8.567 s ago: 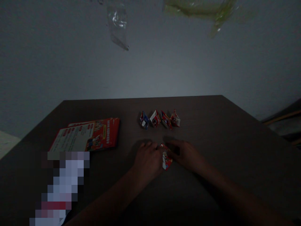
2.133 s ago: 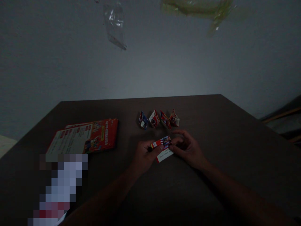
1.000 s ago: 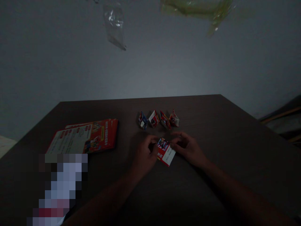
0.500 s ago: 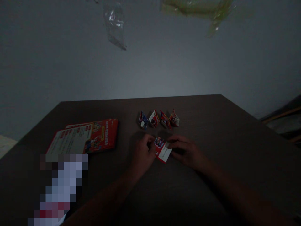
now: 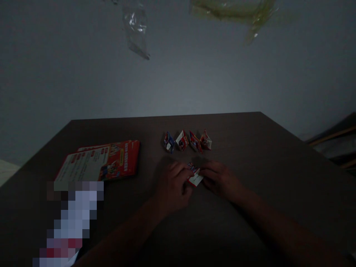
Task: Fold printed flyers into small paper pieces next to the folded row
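Note:
Between my hands is a small red and white printed paper (image 5: 196, 179), partly covered by fingers. My left hand (image 5: 174, 185) lies over its left side, fingers curled onto it. At its right edge, my right hand (image 5: 219, 180) pinches the paper with bent fingers. Just beyond them, several folded paper pieces (image 5: 182, 141) stand in a row on the table, red, white and blue. Dim light hides the finer print.
A stack of red and white printed sheets (image 5: 119, 161) lies on the left of the dark table (image 5: 236, 129). A pixelated patch covers the lower left. Behind the table rises a pale wall (image 5: 178, 81) with clear and yellowish tape (image 5: 233, 11) on it.
My left hand has shifted right and now covers more of the paper, so less of it shows. My right hand has barely moved. The folded pieces stand unchanged.

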Demonstrator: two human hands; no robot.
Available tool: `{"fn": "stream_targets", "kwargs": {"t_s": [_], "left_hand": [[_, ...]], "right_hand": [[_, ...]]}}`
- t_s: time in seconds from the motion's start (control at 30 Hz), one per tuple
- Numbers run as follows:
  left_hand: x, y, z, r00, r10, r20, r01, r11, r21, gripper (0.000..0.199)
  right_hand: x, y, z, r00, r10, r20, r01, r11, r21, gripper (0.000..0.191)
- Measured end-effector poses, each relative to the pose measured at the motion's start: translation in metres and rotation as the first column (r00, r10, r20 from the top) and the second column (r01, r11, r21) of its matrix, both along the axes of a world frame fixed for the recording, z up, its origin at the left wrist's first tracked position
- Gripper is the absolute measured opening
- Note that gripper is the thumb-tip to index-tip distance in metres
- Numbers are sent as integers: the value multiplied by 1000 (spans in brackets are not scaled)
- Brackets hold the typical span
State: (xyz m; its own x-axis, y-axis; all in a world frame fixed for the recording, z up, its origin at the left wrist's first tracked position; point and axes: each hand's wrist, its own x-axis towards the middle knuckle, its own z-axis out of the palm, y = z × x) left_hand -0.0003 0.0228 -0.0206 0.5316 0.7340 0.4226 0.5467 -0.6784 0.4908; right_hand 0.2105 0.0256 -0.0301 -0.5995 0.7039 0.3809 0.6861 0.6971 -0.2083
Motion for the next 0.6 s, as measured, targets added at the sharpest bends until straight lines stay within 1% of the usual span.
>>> {"fn": "stream_targets", "kwargs": {"t_s": [0.1, 0.23, 0.3, 0.43, 0.6], "left_hand": [[3, -8, 5, 990, -34, -138, 38, 999, 32, 39], [6, -9, 9, 954, 16, -299, 12, 996, 90, 34], [6, -7, 8, 932, 26, -360, 9, 995, 96, 30], [6, -5, 7, 904, 14, -426, 19, 997, 74, 27], [8, -6, 5, 891, 30, -452, 8, 997, 82, 24]], "right_hand": [[1, 0, 0, 1000, -2, 1, 2, 1000, -8, 20], [1, 0, 1, 1000, 7, -19, -7, 1000, -8, 20], [0, 0, 1, 1000, 4, -21, -4, 1000, -8, 21], [-3, -2, 2, 1000, 14, 6, -14, 999, -34, 23], [-5, -3, 1, 998, 29, 53, -27, 999, -43, 22]]}}
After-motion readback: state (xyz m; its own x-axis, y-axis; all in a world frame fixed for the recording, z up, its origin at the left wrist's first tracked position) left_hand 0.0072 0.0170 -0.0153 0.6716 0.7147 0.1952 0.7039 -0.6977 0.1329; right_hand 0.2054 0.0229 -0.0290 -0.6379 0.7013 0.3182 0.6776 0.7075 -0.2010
